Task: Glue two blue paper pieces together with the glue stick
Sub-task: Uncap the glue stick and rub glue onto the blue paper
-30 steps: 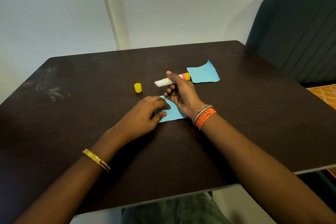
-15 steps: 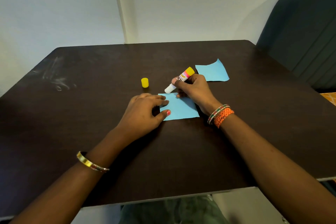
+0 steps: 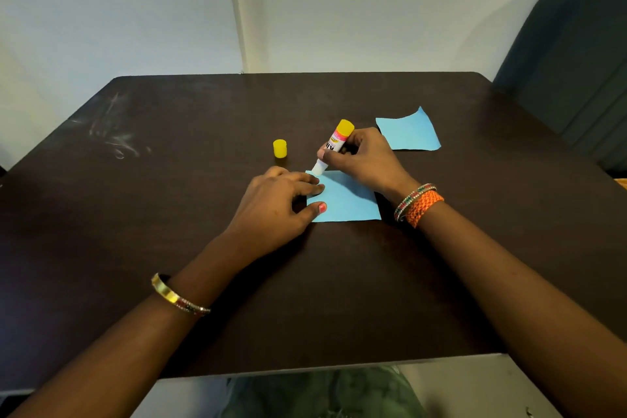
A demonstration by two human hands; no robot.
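Note:
A blue paper piece (image 3: pixel 349 198) lies flat on the dark table (image 3: pixel 169 200) in front of me. My left hand (image 3: pixel 278 204) rests on its left edge, fingers spread, thumb on the paper. My right hand (image 3: pixel 364 159) grips the uncapped glue stick (image 3: pixel 334 146), tilted, with its white tip touching the paper's far left corner. A second blue paper piece (image 3: pixel 409 131), slightly curled, lies farther back to the right. The yellow cap (image 3: pixel 280 148) stands alone on the table left of the stick.
A dark grey chair back (image 3: pixel 570 54) rises at the right beyond the table. The wall runs close behind the table's far edge. White smears (image 3: pixel 115 136) mark the table's left part.
My right hand turned the glue stick from level to tip-down and brought the tip onto the paper's far left corner. The left hand kept pressing the paper.

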